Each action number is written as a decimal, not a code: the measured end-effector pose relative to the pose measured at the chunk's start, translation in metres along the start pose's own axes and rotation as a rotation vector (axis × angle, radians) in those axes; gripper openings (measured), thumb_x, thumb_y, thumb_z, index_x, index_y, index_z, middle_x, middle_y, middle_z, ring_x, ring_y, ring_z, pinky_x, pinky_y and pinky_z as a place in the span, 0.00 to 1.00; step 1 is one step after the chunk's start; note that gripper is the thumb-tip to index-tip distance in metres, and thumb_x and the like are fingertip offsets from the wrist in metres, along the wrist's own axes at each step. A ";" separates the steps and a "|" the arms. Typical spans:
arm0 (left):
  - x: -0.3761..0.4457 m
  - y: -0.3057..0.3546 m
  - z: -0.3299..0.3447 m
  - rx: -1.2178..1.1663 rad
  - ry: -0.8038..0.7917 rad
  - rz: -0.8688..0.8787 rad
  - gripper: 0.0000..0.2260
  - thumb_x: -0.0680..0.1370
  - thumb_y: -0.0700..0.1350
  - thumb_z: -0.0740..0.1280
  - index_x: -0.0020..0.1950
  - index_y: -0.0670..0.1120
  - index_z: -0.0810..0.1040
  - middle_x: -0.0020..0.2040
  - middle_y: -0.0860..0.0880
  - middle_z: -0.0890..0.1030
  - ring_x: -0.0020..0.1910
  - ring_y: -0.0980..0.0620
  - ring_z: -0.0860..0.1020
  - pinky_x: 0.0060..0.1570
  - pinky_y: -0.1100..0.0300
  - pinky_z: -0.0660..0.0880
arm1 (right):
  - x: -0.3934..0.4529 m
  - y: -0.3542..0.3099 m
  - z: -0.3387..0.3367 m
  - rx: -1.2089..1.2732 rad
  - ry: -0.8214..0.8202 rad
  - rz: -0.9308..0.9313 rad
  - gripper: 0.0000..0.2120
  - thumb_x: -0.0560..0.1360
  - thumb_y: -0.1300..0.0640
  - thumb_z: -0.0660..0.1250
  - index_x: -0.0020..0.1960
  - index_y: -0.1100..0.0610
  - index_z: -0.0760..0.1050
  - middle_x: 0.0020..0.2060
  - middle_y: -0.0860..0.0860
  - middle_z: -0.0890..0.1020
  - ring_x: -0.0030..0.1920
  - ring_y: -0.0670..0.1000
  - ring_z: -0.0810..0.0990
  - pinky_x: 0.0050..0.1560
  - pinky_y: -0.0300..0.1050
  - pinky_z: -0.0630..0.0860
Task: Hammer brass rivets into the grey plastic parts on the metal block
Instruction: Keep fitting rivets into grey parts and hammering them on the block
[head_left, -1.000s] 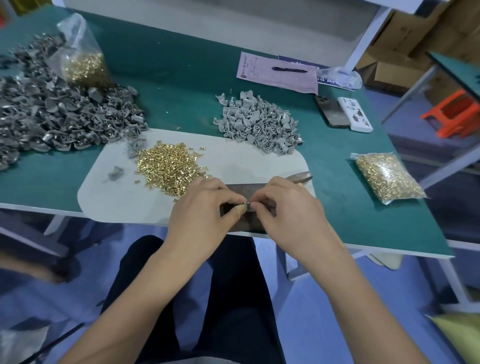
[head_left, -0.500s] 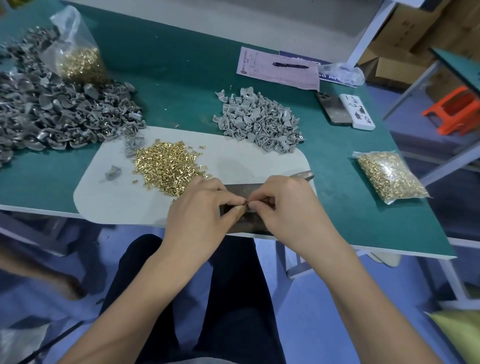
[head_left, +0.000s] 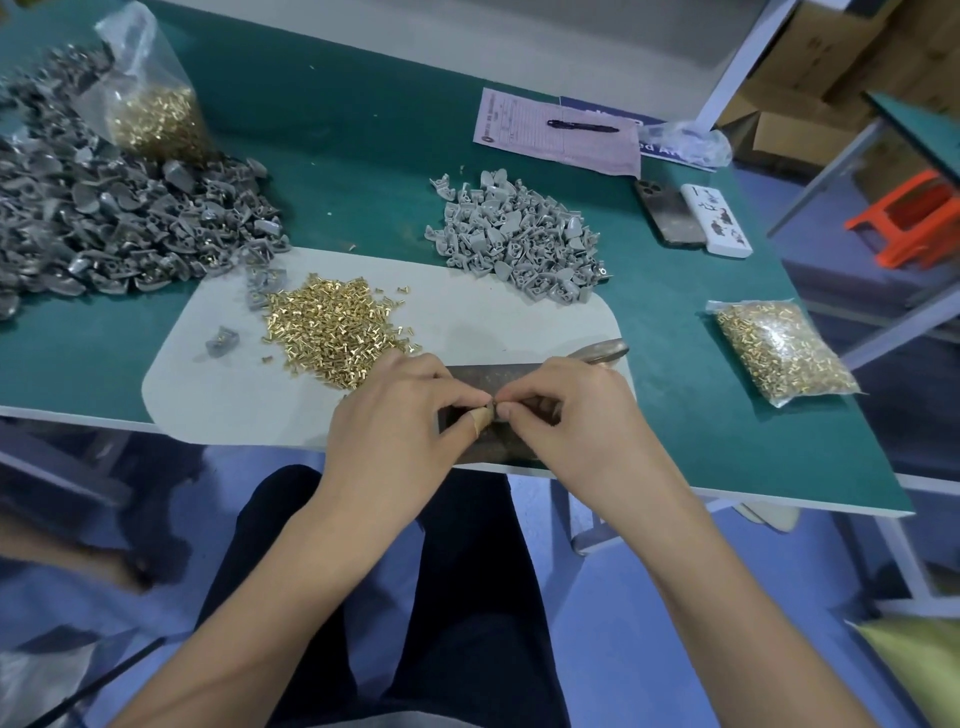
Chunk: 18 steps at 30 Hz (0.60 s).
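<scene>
both hands met over the dark rectangular metal block at the near edge of the green table: the left hand and right hand, fingers curled, pinched something small between their fingertips, too hidden to name. the loose heap of brass rivets lay on the white mat just left of the block, and the pale grey plastic parts sat piled beyond it.
</scene>
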<state>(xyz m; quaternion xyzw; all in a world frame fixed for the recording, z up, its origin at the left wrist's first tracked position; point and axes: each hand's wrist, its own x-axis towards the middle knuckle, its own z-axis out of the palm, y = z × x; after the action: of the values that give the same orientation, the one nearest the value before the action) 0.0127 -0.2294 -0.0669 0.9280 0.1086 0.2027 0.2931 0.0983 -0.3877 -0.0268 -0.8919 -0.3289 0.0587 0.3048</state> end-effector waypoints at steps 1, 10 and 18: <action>-0.001 0.002 -0.001 0.035 0.009 0.017 0.03 0.75 0.56 0.73 0.47 0.60 0.85 0.40 0.60 0.76 0.47 0.57 0.69 0.32 0.60 0.67 | -0.002 0.005 -0.002 0.072 0.029 0.003 0.06 0.75 0.57 0.74 0.44 0.46 0.86 0.36 0.44 0.80 0.40 0.43 0.77 0.41 0.33 0.70; 0.000 0.008 -0.003 0.048 -0.018 0.043 0.01 0.76 0.53 0.70 0.46 0.58 0.80 0.40 0.61 0.75 0.48 0.59 0.68 0.32 0.64 0.64 | -0.029 0.077 -0.012 -0.250 0.127 0.515 0.18 0.80 0.45 0.68 0.65 0.54 0.74 0.58 0.54 0.75 0.57 0.58 0.74 0.55 0.54 0.74; 0.003 0.006 -0.005 0.012 -0.046 0.023 0.02 0.75 0.54 0.72 0.46 0.60 0.81 0.41 0.62 0.76 0.49 0.60 0.67 0.33 0.64 0.65 | -0.036 0.078 -0.028 -0.309 0.279 0.437 0.11 0.84 0.48 0.56 0.53 0.51 0.75 0.45 0.48 0.79 0.41 0.54 0.77 0.38 0.49 0.67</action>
<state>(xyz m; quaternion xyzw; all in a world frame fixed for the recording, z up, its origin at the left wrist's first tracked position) 0.0139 -0.2307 -0.0586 0.9354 0.0924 0.1839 0.2876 0.1215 -0.4712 -0.0526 -0.9768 -0.0891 -0.0509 0.1878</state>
